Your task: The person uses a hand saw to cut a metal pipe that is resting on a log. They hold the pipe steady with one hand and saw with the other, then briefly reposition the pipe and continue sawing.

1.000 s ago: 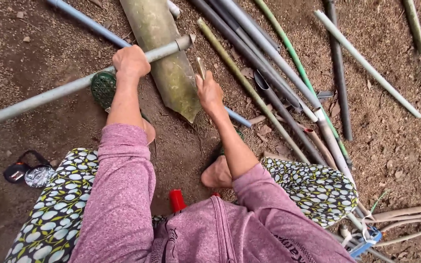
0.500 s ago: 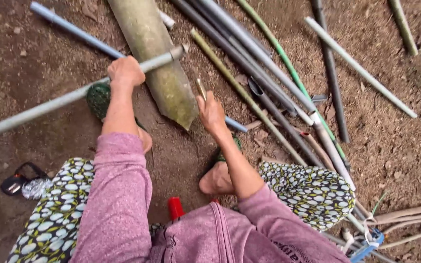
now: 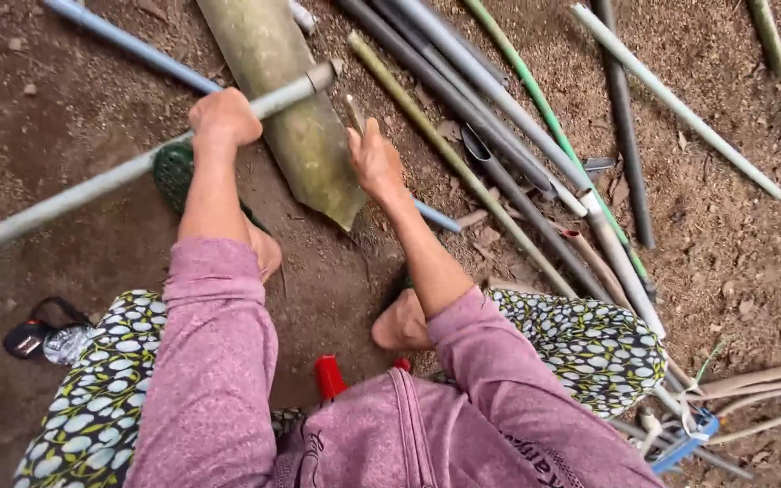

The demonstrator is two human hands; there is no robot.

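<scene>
My left hand (image 3: 223,117) is closed around a long grey stalk (image 3: 92,185) that runs from the lower left up to a cut end near the middle. My right hand (image 3: 374,163) grips a small thin tool (image 3: 354,113) whose tip points up toward that cut end. A broad green bamboo piece (image 3: 291,108) lies on the ground under both hands. I sit low, with my bare feet (image 3: 399,321) on the dirt and patterned trousers over my knees.
Several long stalks and poles (image 3: 499,117) lie slanting across the dirt at upper right. A blue pole (image 3: 128,43) lies at upper left. A green sandal (image 3: 174,172) sits beneath my left arm. A red seat edge (image 3: 329,375), a dark bundle (image 3: 47,339) and pale roots (image 3: 752,384) are nearby.
The view has shifted slightly. My left hand still holds the grey stalk, and my right hand has stayed close to its cut end.
</scene>
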